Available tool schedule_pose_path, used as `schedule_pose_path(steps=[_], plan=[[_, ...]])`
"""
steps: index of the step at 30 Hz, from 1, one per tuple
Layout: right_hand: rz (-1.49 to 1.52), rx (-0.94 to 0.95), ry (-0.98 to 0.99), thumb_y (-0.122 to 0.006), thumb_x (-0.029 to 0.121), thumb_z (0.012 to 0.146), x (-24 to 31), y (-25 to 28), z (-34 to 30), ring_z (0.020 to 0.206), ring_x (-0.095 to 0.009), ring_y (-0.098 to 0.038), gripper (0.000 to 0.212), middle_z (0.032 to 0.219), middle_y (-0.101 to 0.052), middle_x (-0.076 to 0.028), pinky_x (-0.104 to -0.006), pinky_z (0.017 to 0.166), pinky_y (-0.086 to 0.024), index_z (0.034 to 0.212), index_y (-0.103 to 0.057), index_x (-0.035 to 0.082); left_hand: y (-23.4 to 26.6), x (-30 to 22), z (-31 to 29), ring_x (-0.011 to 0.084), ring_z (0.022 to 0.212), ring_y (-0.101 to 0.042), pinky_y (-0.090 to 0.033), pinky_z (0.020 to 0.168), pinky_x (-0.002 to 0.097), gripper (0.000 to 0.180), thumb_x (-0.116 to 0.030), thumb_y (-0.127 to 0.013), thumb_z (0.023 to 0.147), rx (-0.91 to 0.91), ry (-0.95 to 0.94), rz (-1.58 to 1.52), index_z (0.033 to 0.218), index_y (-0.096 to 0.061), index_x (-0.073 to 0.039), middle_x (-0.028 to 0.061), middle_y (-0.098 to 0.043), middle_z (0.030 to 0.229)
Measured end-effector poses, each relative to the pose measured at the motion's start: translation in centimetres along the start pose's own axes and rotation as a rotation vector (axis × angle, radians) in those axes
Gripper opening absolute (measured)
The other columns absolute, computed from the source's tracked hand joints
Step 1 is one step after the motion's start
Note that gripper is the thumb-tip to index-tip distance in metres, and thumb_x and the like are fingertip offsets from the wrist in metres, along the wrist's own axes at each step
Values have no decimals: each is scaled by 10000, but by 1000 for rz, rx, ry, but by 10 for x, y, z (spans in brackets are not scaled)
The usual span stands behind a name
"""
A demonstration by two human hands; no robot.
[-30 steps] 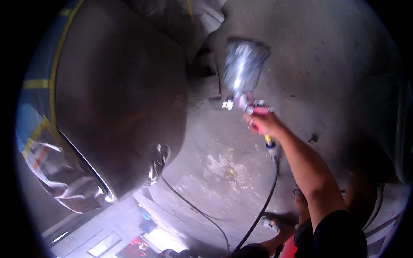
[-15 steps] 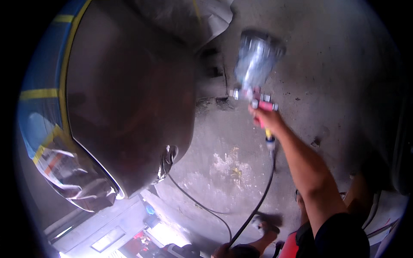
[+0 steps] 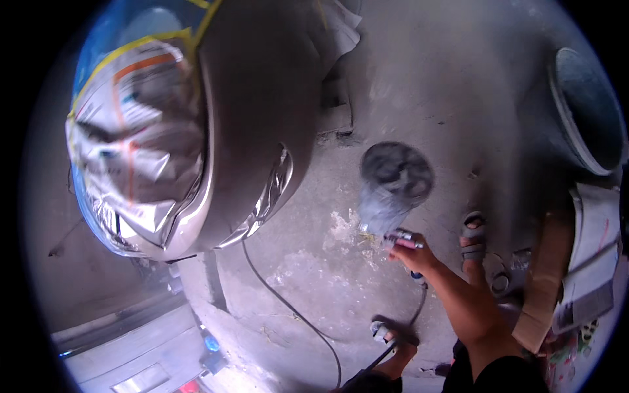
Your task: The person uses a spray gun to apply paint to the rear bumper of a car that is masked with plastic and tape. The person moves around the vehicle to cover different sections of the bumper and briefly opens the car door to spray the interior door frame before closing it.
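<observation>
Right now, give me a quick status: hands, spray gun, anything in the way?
Right hand gripping spray gun, cup up. Left hand not in view. Gun off the grey car panel, above bare concrete. Black hose trails across floor by the feet.

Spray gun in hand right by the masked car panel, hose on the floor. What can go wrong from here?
1. The hose loops across the floor by the sandalled feet: possible trip or snag.
2. The right hand holds the spray gun away from the grey car panel; a stray pull might mist the floor.
3. Masking sheet looks wrinkled; overspray may creep under.
</observation>
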State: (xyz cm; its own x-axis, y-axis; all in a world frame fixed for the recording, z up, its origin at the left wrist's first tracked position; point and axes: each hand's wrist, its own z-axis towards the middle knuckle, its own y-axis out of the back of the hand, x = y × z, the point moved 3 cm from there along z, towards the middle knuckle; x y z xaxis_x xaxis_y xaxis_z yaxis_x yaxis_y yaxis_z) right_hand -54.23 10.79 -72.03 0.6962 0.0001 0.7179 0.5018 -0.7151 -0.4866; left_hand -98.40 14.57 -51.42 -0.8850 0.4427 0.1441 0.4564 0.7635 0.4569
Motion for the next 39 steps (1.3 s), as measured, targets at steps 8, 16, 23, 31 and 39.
schedule_pose_path(steps=[8, 16, 23, 31, 39], plan=[[128, -311, 223, -581, 102, 843, 24, -12, -66, 781, -129, -598, 153, 803, -577, -30, -256, 663, -471, 936, -525, -6, 22, 11, -45, 305, 990, -557, -449, 816, 406, 325, -294, -477, 841, 43, -46, -3, 1078, -571, -93, 140, -598, 1041], [263, -506, 408, -617, 104, 828, 26, -6, -39, 742, -127, -576, 150, 816, -566, -41, -265, 668, -503, 907, -555, -7, -20, 43, -27, 310, 916, -592, -483, 760, 422, 330, -274, -420, 863, -91, -140, 39, 1121, -527, -98, 141, -592, 1053], [299, -569, 348, -631, 190, 830, 11, -60, 12, 651, -81, -497, 147, 733, -492, 23, -249, 622, -468, 836, -534, 80, 14, 33, -7, 352, 874, -600, -476, 730, 464, 307, -310, -432, 850, -63, -93, 94, 1058, -536, -110, 144, -620, 968], [-191, -261, 409, -622, 92, 800, -156, -229, -53, 811, -118, -568, 240, 915, -582, -41, -254, 687, -465, 1025, -557, 39, 21, 171, 21, 371, 862, -598, -468, 742, 479, 339, -348, -425, 847, 50, 28, 262, 1079, -528, -124, 141, -622, 961], [-184, -382, 21, -647, 222, 809, -148, -264, -65, 694, -99, -570, 272, 809, -607, -25, -253, 615, -482, 1027, -601, 66, 14, 302, 48, 359, 968, -557, -448, 808, 473, 381, -375, -413, 860, 89, -172, 322, 1110, -521, -109, 154, -582, 1064]])
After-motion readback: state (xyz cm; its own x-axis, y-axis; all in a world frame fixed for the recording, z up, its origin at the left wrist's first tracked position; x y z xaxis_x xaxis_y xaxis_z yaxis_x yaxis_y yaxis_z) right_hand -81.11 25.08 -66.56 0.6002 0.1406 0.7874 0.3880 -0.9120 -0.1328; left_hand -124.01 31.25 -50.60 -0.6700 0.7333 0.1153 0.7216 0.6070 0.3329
